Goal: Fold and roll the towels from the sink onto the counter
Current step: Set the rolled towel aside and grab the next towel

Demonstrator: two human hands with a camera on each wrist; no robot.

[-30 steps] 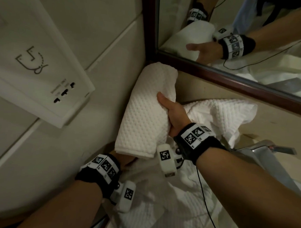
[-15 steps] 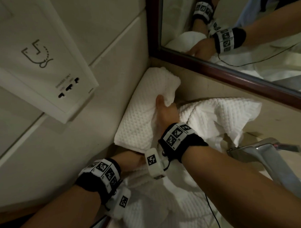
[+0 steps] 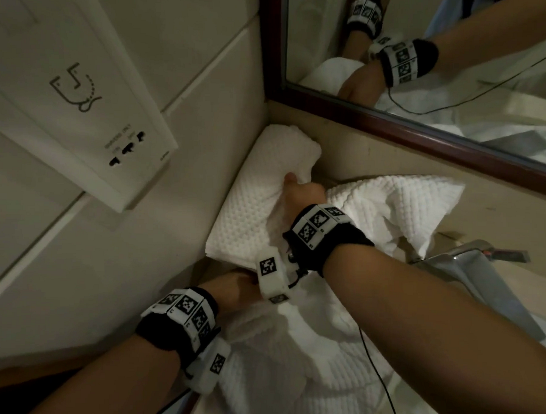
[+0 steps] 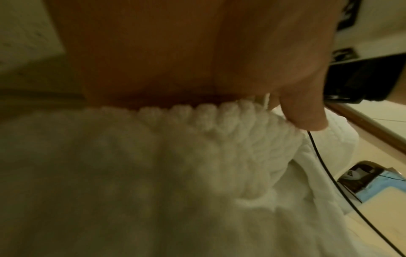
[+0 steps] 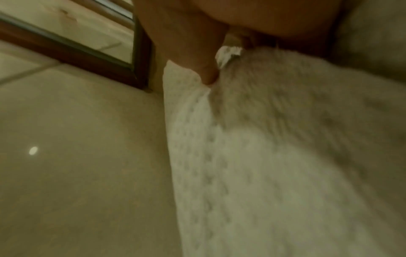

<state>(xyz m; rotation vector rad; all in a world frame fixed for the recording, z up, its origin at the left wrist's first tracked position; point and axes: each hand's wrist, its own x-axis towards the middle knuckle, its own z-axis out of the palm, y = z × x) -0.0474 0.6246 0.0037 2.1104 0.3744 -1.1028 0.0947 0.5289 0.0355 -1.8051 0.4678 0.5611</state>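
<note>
— Towels first: where is the folded towel point(image 3: 249, 218)?

— It lies in the far left corner of the table point(image 3: 375, 167), its left side against the wall and its far end below the mirror point(image 3: 425, 66). It is white with a waffle weave.

— What is your right hand point(image 3: 300, 195) doing?

— Your right grip is clamped on the towel's right side; the thumb presses into the cloth.

— And your left hand point(image 3: 235, 283)?

— It sits at the towel's near end. From the left wrist view, its thumb presses on the cloth edge, fingers hidden beneath it.

— Anything else?

— A loose towel point(image 3: 389, 207) is heaped just right of the folded one, beside a metal faucet point(image 3: 467, 269). A shaver socket point(image 3: 128, 149) hangs on the left wall.
</note>
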